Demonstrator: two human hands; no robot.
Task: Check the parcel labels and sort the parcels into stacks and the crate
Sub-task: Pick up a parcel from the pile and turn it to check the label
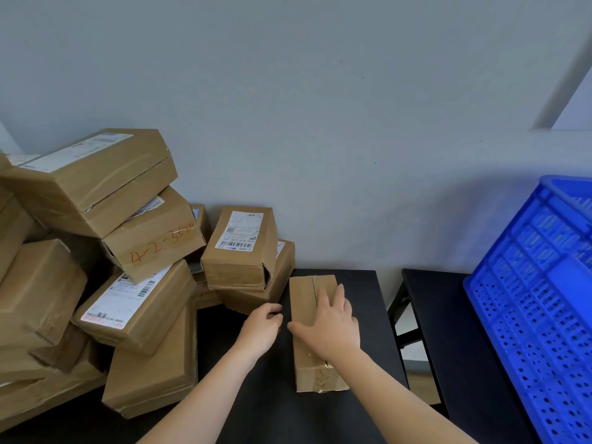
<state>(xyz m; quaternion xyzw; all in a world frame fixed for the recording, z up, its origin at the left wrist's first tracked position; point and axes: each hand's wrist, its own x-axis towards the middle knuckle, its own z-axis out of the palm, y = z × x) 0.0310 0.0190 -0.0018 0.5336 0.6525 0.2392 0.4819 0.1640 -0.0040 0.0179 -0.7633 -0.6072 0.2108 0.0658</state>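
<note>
While our right hand lies flat on the box near the table's right edge, our left hand curls at its side, grip unclear. One careless shove could tip it into the gap before the crate.

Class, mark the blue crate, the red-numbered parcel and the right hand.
blue crate point(528, 315): head view, side wall.
red-numbered parcel point(160, 248): head view, front face.
right hand point(333, 325): head view, its back.
</note>
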